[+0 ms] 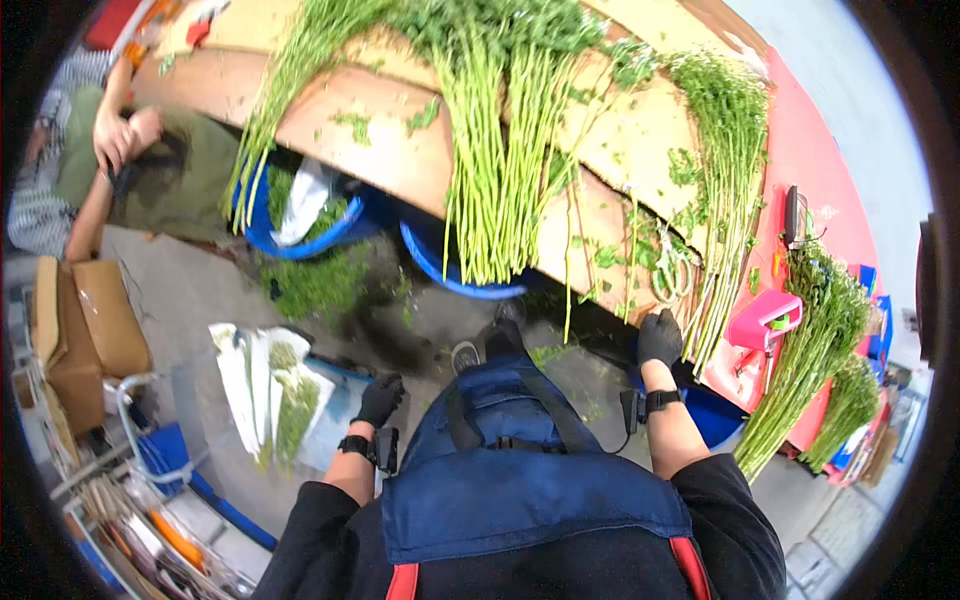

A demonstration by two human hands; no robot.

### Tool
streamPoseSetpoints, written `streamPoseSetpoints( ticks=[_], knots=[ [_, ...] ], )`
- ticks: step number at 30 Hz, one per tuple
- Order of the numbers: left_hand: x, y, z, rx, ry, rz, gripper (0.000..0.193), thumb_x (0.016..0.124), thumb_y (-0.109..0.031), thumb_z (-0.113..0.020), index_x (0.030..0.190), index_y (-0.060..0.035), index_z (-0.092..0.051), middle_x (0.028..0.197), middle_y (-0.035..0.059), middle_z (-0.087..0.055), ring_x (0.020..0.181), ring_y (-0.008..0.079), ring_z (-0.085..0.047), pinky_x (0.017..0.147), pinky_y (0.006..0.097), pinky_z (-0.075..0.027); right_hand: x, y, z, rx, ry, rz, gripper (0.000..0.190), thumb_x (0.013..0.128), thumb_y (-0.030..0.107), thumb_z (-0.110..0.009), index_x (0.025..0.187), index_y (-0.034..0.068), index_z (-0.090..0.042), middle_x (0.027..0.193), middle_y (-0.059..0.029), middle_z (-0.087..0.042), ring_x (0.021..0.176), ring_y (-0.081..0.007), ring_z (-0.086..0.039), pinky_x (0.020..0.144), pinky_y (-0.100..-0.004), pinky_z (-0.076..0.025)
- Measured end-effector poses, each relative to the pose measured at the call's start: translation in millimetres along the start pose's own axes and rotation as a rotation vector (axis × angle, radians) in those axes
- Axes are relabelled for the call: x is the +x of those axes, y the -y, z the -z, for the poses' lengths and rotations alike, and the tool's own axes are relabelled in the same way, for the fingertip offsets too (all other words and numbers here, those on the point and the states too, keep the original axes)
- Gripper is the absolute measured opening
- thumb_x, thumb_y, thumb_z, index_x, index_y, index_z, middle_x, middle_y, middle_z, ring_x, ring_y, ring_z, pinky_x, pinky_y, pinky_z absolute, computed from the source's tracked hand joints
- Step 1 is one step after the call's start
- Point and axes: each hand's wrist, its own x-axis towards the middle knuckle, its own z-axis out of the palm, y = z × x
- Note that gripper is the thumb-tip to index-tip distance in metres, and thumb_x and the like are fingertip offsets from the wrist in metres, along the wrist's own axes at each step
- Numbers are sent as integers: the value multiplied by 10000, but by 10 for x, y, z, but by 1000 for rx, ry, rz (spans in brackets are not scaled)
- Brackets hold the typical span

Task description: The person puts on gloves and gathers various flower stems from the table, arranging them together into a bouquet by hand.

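My left hand [381, 400], in a black glove, hangs over the floor beside wrapped flower bunches [274, 382]; its fingers look curled, and I see nothing in it. My right hand [660, 337], gloved too, rests at the edge of the wooden worktable [577, 262], just below pale green-handled scissors [671, 276]; its fingertips are hidden. Long green flower stems [480, 165] lie in bunches before me, their cut ends over the table edge. Another leafy bunch [360, 45] lies to the left, and a bunch with small white blooms [727, 165] to the right.
Blue bins [349, 225] with green cuttings stand under the table edge. A co-worker's hands [124, 139] are at the upper left. On the right, a pink table [817, 142] holds a pink container [765, 319] and more stems [806, 337]. Cardboard boxes [112, 319] stand left; leaf litter [322, 285] covers floor.
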Motion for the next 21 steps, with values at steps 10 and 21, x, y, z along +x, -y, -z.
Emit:
streamPoseSetpoints(
  ticks=[10, 21],
  knots=[
    [672, -690, 397, -269, 110, 367, 434, 858, -296, -558, 1223, -63, -531, 795, 65, -647, 660, 116, -598, 572, 273, -461, 59, -160, 158, 266, 117, -20, 334, 865, 363, -464, 858, 60, -606, 869, -193, -615, 840, -361, -585, 747, -448, -452],
    [1648, -1610, 1072, 592, 270, -133, 377, 870, -291, -529, 1158, -51, -569, 887, 156, -640, 696, 287, -602, 658, 360, -485, -298, 550, 638, 685, 281, 96, 285, 820, 337, -545, 886, 73, -631, 838, -158, -640, 811, -329, -619, 718, -402, -480]
  ],
)
